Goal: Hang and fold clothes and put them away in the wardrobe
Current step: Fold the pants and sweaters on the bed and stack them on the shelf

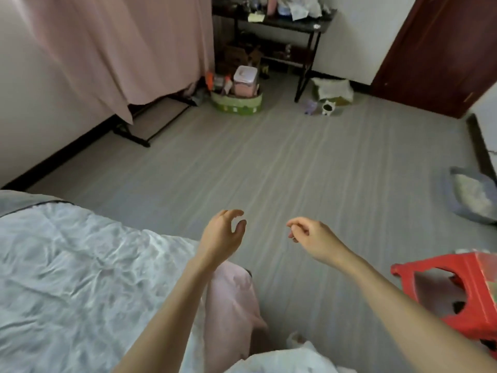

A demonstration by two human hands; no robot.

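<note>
From the head camera, both bare forearms reach forward over the grey floor (pixel 282 162), which has a striped, plank-like pattern. The left hand (pixel 223 232) is raised with the fingers loosely bent and spread, the thumb apart from them; it holds nothing. The right hand (pixel 309 235) has its fingers curled softly inward toward the palm, and nothing is seen inside it. The two hands are near each other and do not touch.

Under the left forearm hangs a pale pink garment (pixel 234 300), soft and smooth, falling over the edge of the bed (pixel 67 265). The bed is covered with a light blue-white sheet full of fine wrinkles. At the bottom edge lies a white crumpled cloth (pixel 285 359); what kind of piece it is I cannot tell.

At the right stands a red plastic stool (pixel 457 289) with rounded openings in its side. Farther away on the right lies a grey, padded cushion (pixel 470 195). A long pink curtain (pixel 113 47) hangs in folds at the upper left over a black metal frame. Beside it a round green basket (pixel 236 102) holds a pink box. A dark table (pixel 282 22) with thin legs stands at the back, and a dark red wooden door (pixel 441 49) is at the upper right.
</note>
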